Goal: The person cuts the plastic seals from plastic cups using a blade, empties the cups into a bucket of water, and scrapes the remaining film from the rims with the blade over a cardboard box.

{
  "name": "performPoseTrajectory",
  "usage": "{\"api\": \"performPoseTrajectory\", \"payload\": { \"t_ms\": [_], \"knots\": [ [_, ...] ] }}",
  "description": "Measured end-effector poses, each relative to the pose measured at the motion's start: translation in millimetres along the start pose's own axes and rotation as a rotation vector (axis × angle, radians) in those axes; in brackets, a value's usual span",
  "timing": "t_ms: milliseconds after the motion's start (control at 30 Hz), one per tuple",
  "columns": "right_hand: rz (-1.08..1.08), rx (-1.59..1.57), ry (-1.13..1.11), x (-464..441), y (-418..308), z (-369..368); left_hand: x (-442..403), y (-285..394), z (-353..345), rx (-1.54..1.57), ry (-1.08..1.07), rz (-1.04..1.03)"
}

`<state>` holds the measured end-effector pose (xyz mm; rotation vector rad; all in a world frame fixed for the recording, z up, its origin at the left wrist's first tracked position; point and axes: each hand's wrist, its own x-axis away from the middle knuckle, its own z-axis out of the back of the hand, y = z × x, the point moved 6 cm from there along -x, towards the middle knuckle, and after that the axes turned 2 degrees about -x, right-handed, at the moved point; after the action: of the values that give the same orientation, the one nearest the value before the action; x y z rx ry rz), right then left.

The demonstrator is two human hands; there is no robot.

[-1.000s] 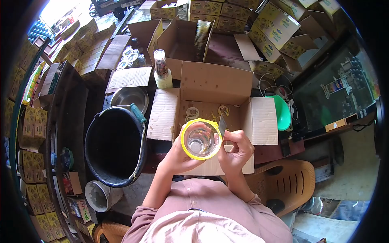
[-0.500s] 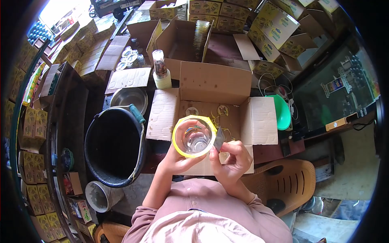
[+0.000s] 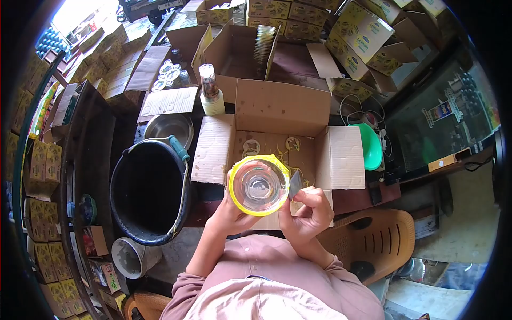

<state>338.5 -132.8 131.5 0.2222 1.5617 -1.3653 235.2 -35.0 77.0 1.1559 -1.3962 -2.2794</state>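
Note:
A clear plastic cup (image 3: 259, 188) with a yellow rim faces me, its mouth turned up so that I see down to its bottom. My left hand (image 3: 228, 216) is wrapped around its left and lower side. Between the thumb and fingers of my right hand (image 3: 309, 212) is a thin, flat grey blade-like piece (image 3: 296, 184), close beside the cup's right rim. Whether the piece touches the rim I cannot tell. Beneath the hands lies an open cardboard box (image 3: 282, 106), with thin yellow strips (image 3: 279, 154) and small round pieces on its bottom.
A large black bucket (image 3: 146, 197) stands at left, with a metal bowl (image 3: 178, 128) behind it. Stacked cups (image 3: 212, 101) rise behind the box's left flap. A green bowl (image 3: 369, 146) is on the right, near a brown plastic chair (image 3: 368, 240). Another box (image 3: 234, 50) holds nested cups (image 3: 264, 48).
The cup has shifted slightly right and down and is turned to face me more squarely. The grey piece has moved a little to the right with my right fingers.

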Motion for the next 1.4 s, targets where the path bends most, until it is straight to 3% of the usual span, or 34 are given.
{"api": "performPoseTrajectory", "payload": {
  "t_ms": [200, 500, 600, 1400],
  "knots": [
    [0.056, 0.05, 0.012, -2, -4, 2, 4, -7, -2, 0.151, 0.025, 0.064],
    [0.096, 0.162, -0.031, -5, -5, 0, 1, 6, 4, -0.076, 0.007, -0.037],
    [0.059, 0.096, -0.047, -5, 0, 0, 3, -1, 3, 0.087, -0.005, 0.013],
    [0.081, 0.149, -0.05, -4, -7, -1, -3, 4, 10, 0.018, -0.016, -0.051]
  ]
}}
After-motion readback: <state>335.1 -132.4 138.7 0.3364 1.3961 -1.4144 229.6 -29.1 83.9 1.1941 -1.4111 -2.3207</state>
